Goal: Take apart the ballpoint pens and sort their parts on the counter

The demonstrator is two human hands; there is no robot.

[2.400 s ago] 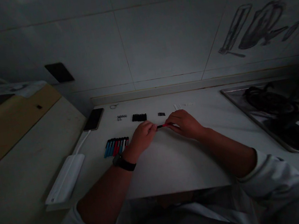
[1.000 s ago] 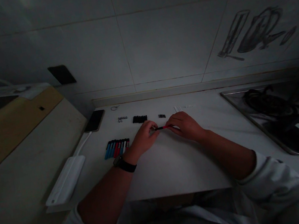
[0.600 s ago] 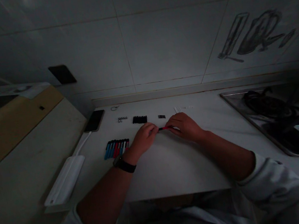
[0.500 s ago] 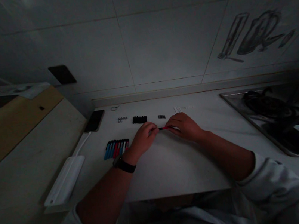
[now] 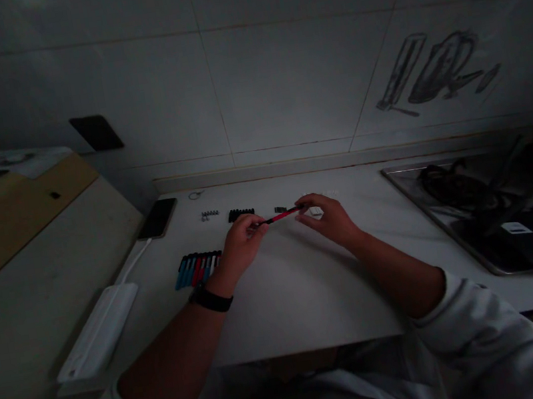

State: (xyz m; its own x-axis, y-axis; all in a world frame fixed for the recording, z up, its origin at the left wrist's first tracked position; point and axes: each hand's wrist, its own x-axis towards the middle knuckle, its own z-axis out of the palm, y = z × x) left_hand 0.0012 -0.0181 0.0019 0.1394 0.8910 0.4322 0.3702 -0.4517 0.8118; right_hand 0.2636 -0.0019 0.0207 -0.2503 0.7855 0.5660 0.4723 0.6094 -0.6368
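Between my two hands a slim red pen (image 5: 281, 215) with black ends is held above the white tabletop, its right end slightly higher. My left hand (image 5: 245, 238) pinches the pen's black left end. At the other end, the fingertips of my right hand (image 5: 326, 217) grip its black tip. Beside my left wrist lies a row of blue, red and white pens (image 5: 198, 269). Just beyond my hands are a row of black pen parts (image 5: 241, 214), a few small dark pieces (image 5: 280, 209) and small metal parts (image 5: 209, 214). Thin white pieces near my right hand are partly hidden.
A phone (image 5: 158, 218) and a white power strip (image 5: 99, 330) lie at the left, beside a slanted panel (image 5: 53, 260). At the right is a metal-rimmed sink (image 5: 446, 228) holding dark items. A tiled wall (image 5: 274, 90) rises behind the table.
The pen has been raised and tilted, and more of its red barrel shows between my hands. My right hand has moved up and its fingers have shifted toward the end. The view has shifted slightly.
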